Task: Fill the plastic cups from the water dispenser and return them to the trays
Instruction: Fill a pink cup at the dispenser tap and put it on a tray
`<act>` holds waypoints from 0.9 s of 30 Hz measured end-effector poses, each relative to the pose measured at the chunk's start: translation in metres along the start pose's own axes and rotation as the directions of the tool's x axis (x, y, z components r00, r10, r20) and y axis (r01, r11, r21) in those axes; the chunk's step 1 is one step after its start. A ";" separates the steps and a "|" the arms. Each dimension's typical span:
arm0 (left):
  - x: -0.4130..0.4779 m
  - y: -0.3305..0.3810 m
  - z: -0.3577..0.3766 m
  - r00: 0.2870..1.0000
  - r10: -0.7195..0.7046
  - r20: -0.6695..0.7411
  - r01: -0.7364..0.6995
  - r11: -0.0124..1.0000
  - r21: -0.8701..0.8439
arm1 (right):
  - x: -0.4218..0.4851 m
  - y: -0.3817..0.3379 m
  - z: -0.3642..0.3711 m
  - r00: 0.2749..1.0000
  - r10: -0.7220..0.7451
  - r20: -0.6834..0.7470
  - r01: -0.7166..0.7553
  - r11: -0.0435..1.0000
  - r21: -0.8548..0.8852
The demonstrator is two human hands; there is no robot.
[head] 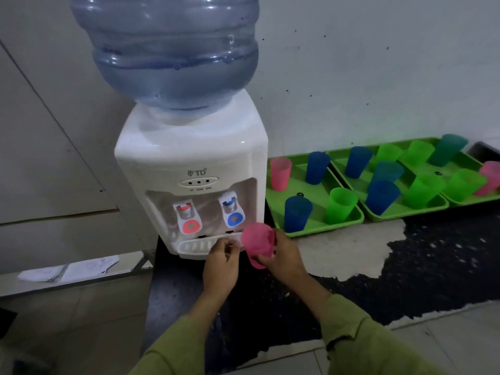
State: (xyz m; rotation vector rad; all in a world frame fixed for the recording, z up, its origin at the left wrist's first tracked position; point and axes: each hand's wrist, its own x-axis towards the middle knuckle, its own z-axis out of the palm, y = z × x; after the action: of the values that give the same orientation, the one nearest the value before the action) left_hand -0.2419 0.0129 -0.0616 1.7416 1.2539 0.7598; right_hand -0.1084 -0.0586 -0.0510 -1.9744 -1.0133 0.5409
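Right grip point(284, 254) is closed around the pink cup point(255, 243), with the fingers wrapped on its lower wall. Left grip point(220, 262) holds nothing that I can see, its fingers loosely curled just in front of the drip tray point(193, 246). The cup is in the air, just below and a little to the right of the blue tap point(232, 212), close to the front of the dispenser point(189, 158) but not yet under the spout. Its long axis goes from the base, low in the palm, up to the mouth. The mouth points up and seems to lean somewhat toward the dispenser, but the cup is blurred and the exact tilt is hard to read. I judge that the step in hand is bringing this cup to the tap for filling. The next move calls for placing the cup upright under the blue spout, pressing the lever, perhaps with the free left grip, and keeping the mouth level while water runs. To the right, on the desk point(433, 266), green trays point(405, 213) lie in a row and carry the other cups point(339, 205), which stand mouth up. Whether those hold water I cannot tell.
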 end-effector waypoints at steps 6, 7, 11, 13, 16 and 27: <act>-0.004 0.005 0.038 0.978 0.056 0.201 -0.059 0.998 0.006 | 0.011 0.009 -0.049 0.990 -0.027 -0.140 0.028 1.000 0.002; -0.002 0.009 0.046 0.961 0.070 0.267 -0.076 0.997 0.014 | 0.015 0.010 -0.059 0.985 -0.051 -0.166 0.052 0.999 -0.002; 0.011 0.026 0.079 0.893 0.102 0.439 -0.157 0.984 0.090 | 0.040 0.005 -0.096 0.964 -0.122 -0.234 0.135 0.990 0.038; 0.016 0.033 0.095 0.894 0.090 0.440 -0.186 0.966 0.180 | 0.059 0.004 -0.114 0.958 -0.137 -0.252 0.159 0.985 0.068; 0.020 0.035 0.109 0.901 0.062 0.429 -0.204 0.934 0.294 | 0.086 0.002 -0.133 0.954 -0.149 -0.261 0.179 0.979 0.093; 0.023 0.030 0.145 0.950 0.039 0.309 -0.173 0.892 0.419 | 0.189 0.044 -0.161 0.975 -0.137 -0.173 0.147 0.988 0.047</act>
State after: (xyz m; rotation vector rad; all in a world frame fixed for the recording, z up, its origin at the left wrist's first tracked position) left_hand -0.0991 -0.0104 -0.1022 2.2124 1.1903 0.2612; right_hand 0.1299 0.0041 0.0024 -1.8449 -1.0107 0.3154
